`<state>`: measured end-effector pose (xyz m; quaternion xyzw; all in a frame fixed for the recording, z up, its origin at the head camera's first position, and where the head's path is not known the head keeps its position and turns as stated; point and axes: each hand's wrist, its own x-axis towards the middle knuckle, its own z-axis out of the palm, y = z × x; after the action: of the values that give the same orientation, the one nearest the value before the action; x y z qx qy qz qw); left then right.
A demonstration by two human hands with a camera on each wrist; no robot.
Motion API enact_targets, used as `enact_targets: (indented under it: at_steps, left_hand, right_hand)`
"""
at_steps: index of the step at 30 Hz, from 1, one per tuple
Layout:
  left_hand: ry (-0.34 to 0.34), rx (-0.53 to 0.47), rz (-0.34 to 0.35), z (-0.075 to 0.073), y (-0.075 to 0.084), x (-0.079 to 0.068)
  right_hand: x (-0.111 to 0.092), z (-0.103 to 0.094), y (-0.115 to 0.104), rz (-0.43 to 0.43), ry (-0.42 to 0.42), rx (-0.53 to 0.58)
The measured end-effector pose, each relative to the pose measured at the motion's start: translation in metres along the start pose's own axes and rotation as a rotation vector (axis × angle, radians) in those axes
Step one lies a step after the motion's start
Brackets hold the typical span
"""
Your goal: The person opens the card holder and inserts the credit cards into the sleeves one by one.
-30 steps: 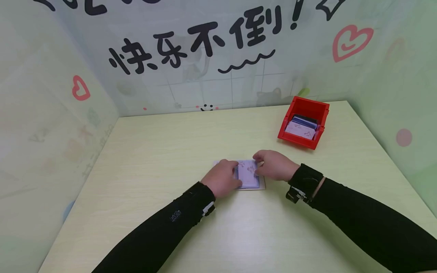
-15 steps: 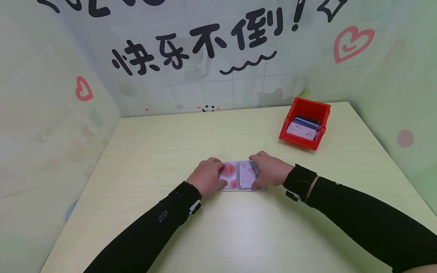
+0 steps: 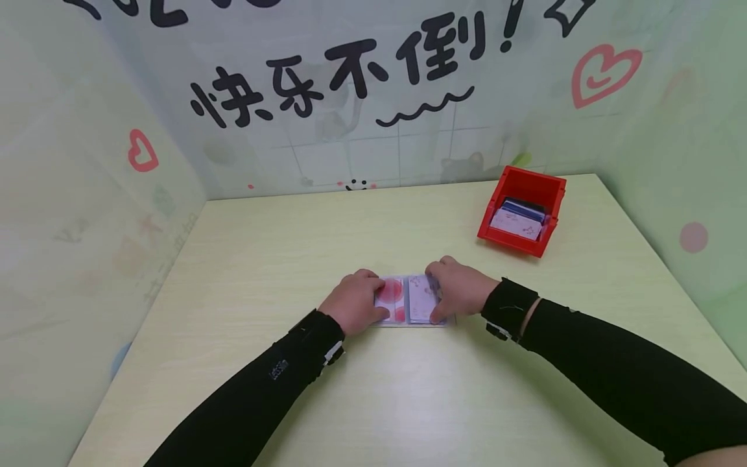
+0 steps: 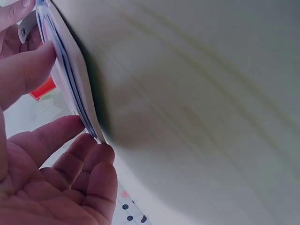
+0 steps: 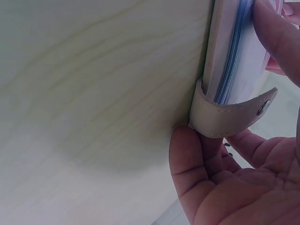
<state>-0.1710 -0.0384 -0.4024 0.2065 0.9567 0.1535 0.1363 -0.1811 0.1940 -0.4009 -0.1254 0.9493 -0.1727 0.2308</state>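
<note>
A card holder [image 3: 406, 299] lies open on the pale wooden table. Its left page shows red-pink round shapes [image 3: 390, 292], its right page a pale card [image 3: 421, 301] with small pink marks. My left hand [image 3: 353, 303] holds the left side, thumb on top and fingers at the edge. On the right side, my right hand [image 3: 465, 289] grips the holder with its thumb on the page. The right wrist view shows a beige snap strap [image 5: 225, 115] curving up over the holder's edge, my fingers against it. Stacked blue-edged sleeves show in the left wrist view.
A red plastic bin [image 3: 519, 211] with several cards [image 3: 516, 222] in it stands at the table's back right. Behind the table [image 3: 280, 246] rises a printed wall with black lettering [image 3: 350, 68]. Side walls flank the table left and right.
My left hand has moved left, uncovering the red-pink page. My right hand has moved slightly left onto the holder's right side. Over the last half second both hands are almost still.
</note>
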Motion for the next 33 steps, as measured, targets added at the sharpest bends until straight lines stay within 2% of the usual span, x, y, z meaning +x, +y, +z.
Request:
enact_targets:
  at_steps: [8, 15, 18, 25, 33]
  left_hand:
    - [-0.005, -0.005, -0.011, 0.002, -0.001, 0.0]
    - [-0.005, -0.013, -0.009, 0.002, -0.001, 0.0]
    - [0.003, -0.01, -0.001, 0.003, 0.0, 0.0]
    - [-0.003, -0.014, -0.001, 0.007, 0.004, -0.001]
    - [-0.002, -0.004, 0.026, 0.006, 0.004, -0.002]
  right_hand:
    - [0.002, -0.002, -0.001, 0.007, -0.009, -0.006]
    - [0.012, -0.007, -0.001, 0.025, -0.054, -0.042]
    - [0.014, -0.011, -0.001, 0.049, -0.063, -0.023]
    - [0.014, -0.016, -0.001, 0.111, -0.073, 0.086]
    - [0.013, -0.014, -0.001, 0.117, 0.022, 0.277]
